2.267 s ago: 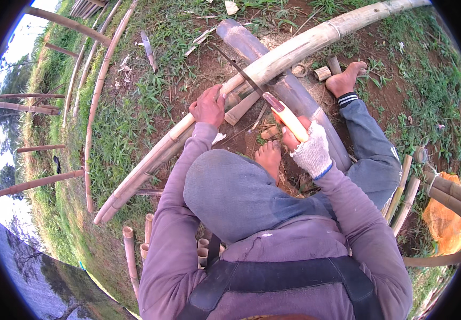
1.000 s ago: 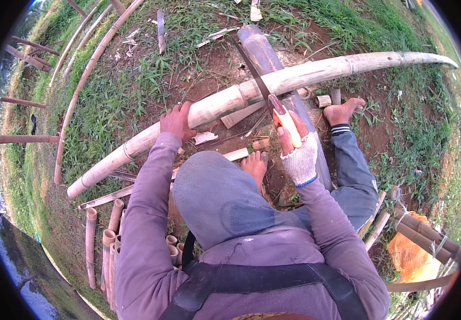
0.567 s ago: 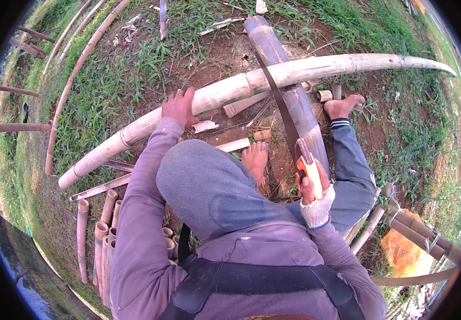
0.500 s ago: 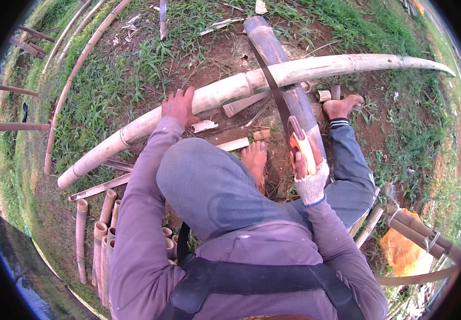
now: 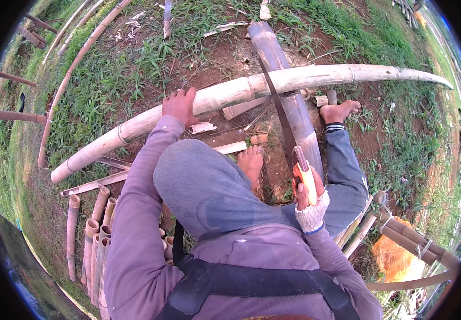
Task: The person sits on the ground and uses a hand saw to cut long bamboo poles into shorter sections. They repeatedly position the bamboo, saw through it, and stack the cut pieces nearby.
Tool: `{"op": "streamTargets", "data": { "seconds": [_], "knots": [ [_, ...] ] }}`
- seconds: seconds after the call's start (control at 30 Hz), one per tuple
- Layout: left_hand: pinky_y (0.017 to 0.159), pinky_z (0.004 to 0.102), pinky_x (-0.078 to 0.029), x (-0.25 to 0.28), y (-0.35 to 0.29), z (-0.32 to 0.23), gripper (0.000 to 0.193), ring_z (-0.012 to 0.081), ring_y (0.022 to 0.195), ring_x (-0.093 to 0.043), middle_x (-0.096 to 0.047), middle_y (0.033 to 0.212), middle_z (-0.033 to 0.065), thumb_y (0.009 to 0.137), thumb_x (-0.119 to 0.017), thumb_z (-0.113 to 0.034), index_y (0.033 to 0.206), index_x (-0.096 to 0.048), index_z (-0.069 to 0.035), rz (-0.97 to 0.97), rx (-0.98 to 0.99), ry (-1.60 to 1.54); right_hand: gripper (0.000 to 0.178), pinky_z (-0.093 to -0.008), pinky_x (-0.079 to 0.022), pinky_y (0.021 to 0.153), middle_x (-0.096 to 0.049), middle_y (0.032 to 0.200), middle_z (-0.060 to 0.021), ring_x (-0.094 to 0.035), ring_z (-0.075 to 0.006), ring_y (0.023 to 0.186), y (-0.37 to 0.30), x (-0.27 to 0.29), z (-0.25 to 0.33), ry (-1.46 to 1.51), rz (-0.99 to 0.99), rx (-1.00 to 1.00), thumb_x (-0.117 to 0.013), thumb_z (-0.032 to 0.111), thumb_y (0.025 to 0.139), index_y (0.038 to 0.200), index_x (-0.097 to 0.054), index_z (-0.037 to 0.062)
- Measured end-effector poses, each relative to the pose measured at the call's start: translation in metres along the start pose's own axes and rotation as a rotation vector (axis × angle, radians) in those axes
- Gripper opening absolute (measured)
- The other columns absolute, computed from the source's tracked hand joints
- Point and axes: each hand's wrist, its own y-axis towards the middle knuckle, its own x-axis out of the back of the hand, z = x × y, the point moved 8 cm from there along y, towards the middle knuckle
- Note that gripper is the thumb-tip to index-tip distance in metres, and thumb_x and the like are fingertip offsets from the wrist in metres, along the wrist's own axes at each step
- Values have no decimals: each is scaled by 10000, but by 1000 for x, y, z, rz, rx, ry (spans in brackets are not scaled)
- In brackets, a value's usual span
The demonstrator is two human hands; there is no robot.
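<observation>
Pole [image 5: 305,79]: pale bamboo, runs approx. 9 to 2 o'c (12 = top of view), resting across log [image 5: 304,124] nr 1.
L hand [image 5: 180,109]: 10–11 o'c, clasped over pole; same spot as half a sec ago.
Saw [image 5: 282,114]: crosses pole at 1, handle [image 5: 308,184] at 4.
R hand [image 5: 311,207]: 4 o'c, half-gloved, fingers wrapped round handle.
Just changed: handle was close to pole 1 s ago, now well apart; R hand drawn back twd 5–6, more of saw on near side.
Means: prob. late in a pull stroke, pole looks steady under L hand. Cut depth: can't tell.
Tubes [image 5: 92,230]: 8 o'c, standing bunched.
</observation>
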Motion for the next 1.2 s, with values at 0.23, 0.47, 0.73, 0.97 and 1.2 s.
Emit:
{"op": "streamTargets", "data": {
  "seconds": [0.23,0.47,0.73,0.97,1.2],
  "knots": [
    [1152,590,-496,-4,5,-6,981,411,1345,-634,-653,1416,137,688,-988,-356,1526,-496,-225,16,-7,4,472,-364,-564,996,-768,1215,-227,-742,-263,1144,143,-69,-9,-14,-106,8,-757,216,1053,1426,-657,-55],
    [1139,584,-502,-1,-1,3,968,408,1343,-638,-664,1394,136,691,-990,-339,1517,-496,-232,11,21,-8,553,-346,-575,978,-717,1341,-170,-701,-189,1130,-27,8,6,160,53,-230,-669,187,1089,1561,-512,-54],
    [1121,585,-508,6,6,-14,880,398,1361,-632,-662,1410,131,720,-993,-354,1437,-510,-191,-24,-17,-8,415,-381,-581,874,-773,1116,-162,-726,-218,985,157,-73,-23,72,-72,-54,-719,217,1082,1415,-663,-25],
    [1134,574,-502,-1,0,2,955,401,1328,-648,-667,1396,119,701,-982,-358,1520,-507,-236,-18,21,-2,537,-342,-563,968,-711,1363,-190,-702,-216,1146,-7,-2,-9,137,32,-206,-672,198,1091,1539,-535,-63],
    [1105,568,-517,-5,10,-13,962,401,1310,-656,-666,1396,127,684,-993,-357,1506,-511,-224,-31,-3,-8,498,-385,-593,918,-762,1243,-203,-739,-231,1083,99,-50,-16,-63,-20,-6,-719,265,1086,1471,-609,-31]
  ]
}}
